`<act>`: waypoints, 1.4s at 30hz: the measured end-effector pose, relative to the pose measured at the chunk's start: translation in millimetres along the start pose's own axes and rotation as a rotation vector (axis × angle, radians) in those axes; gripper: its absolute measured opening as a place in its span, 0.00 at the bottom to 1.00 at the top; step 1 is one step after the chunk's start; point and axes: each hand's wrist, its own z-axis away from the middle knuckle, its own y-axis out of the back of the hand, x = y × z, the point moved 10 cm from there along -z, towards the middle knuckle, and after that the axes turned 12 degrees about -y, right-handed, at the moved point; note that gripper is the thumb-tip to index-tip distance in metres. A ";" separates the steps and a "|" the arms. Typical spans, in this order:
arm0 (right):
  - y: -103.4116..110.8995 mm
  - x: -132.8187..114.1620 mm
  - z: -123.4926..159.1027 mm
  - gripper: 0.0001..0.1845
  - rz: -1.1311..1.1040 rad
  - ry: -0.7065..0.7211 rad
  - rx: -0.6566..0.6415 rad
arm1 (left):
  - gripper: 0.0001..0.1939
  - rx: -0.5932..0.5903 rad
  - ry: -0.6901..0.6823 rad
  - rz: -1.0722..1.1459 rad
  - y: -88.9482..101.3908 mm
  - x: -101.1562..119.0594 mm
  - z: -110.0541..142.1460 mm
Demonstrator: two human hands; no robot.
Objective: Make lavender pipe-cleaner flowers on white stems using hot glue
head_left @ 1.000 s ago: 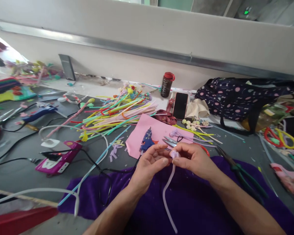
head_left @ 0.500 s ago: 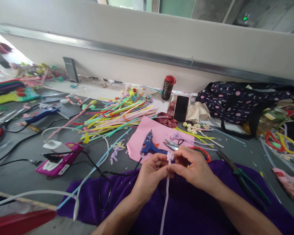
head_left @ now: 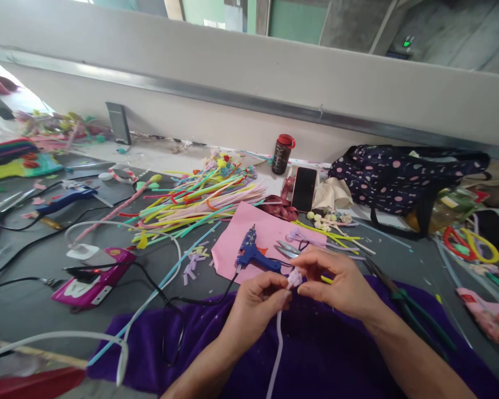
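Note:
My left hand (head_left: 260,302) is closed, pinching a lilac pipe-cleaner flower (head_left: 294,278) just below its head. Its pale lilac stem (head_left: 276,354) hangs down over the purple cloth (head_left: 316,343). The thumb and index finger of my right hand (head_left: 336,282) curl around the flower head from the right, at its petals. Just behind my hands, a blue glue gun (head_left: 251,252) and scissors (head_left: 286,249) lie on a pink sheet (head_left: 228,244). Other lilac flowers (head_left: 295,236) rest beside the scissors.
A pile of coloured pipe cleaners (head_left: 208,199) lies at the middle left. Behind stand a red-capped bottle (head_left: 283,154), a phone (head_left: 304,189) and a dark patterned bag (head_left: 391,177). Green-handled pliers (head_left: 403,299) lie right. Cables cross the left side near a magenta device (head_left: 93,280).
The flower has tilted, and its head now leans right. My left hand has shifted its pinch to just under the head, while my right fingers have moved from the stem to the petals.

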 end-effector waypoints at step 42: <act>-16.2 30.2 -7.3 0.10 -0.401 -0.214 -0.128 | 0.09 -0.014 0.208 0.277 0.6 -15.9 5.2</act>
